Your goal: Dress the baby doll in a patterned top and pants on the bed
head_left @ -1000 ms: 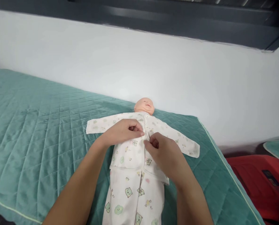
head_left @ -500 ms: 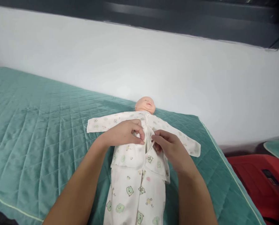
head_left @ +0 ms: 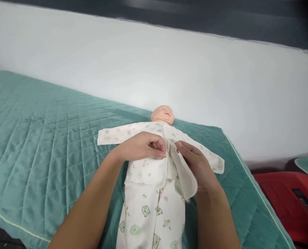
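Note:
A baby doll (head_left: 162, 115) lies on its back, dressed in a white printed jacket (head_left: 143, 172) and matching trousers (head_left: 143, 221). Its sleeves spread out to both sides. My left hand (head_left: 146, 147) pinches the jacket's front edge at the chest, thumb against the fingers. On the other side, my right hand (head_left: 195, 160) grips the opposite front panel and holds it folded outward, so its plain white inner side shows. Between the hands the jacket front is parted. The fingertips of my right hand are partly hidden behind the cloth.
Beneath the doll is a green quilted cover (head_left: 53, 148) with a pale piped edge. A white wall (head_left: 143, 62) rises just behind the doll's head, with a dark band above. At the right, lower than the bed, stands a red plastic object (head_left: 280, 204).
My right hand has moved slightly right and turned the jacket's front panel outward, widening the opening. My left hand keeps its pinch. The view has shifted a little.

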The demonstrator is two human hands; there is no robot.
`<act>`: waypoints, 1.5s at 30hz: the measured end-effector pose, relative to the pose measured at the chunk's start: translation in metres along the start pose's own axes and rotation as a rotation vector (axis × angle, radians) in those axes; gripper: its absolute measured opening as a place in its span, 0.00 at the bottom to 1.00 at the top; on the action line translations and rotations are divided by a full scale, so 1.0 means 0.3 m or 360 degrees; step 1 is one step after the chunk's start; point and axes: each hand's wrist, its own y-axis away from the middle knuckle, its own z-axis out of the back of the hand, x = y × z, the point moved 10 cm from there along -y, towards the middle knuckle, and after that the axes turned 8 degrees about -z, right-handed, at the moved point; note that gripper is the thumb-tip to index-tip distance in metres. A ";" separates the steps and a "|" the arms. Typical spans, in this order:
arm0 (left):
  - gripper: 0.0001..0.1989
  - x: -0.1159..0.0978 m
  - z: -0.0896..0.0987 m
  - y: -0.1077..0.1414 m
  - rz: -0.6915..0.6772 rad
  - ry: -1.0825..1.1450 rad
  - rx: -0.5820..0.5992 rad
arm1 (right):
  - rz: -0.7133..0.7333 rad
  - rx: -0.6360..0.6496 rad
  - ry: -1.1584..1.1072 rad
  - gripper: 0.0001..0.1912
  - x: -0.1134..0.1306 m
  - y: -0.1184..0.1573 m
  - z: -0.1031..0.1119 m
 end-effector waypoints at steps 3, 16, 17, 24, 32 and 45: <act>0.05 -0.001 0.000 -0.001 -0.0013 0.0017 0.0002 | 0.0019 0.0010 0.0055 0.19 0.001 -0.001 -0.009; 0.07 -0.010 0.007 -0.001 -0.0057 0.0008 -0.0013 | 0.0152 0.0091 0.0423 0.21 0.017 -0.001 -0.036; 0.08 -0.007 0.009 -0.001 -0.0047 0.0001 -0.0024 | 0.0151 0.0095 0.0420 0.21 0.017 -0.001 -0.037; 0.08 0.015 0.020 0.000 0.0045 -0.0066 -0.0081 | 0.0097 0.0118 0.0255 0.17 0.003 -0.008 -0.035; 0.07 0.011 0.014 0.006 0.0101 -0.0143 -0.0010 | 0.0097 0.0126 0.0234 0.17 0.005 -0.008 -0.037; 0.06 0.012 0.020 0.006 0.0078 -0.0166 -0.0058 | 0.0090 0.0123 0.0248 0.17 0.005 -0.006 -0.038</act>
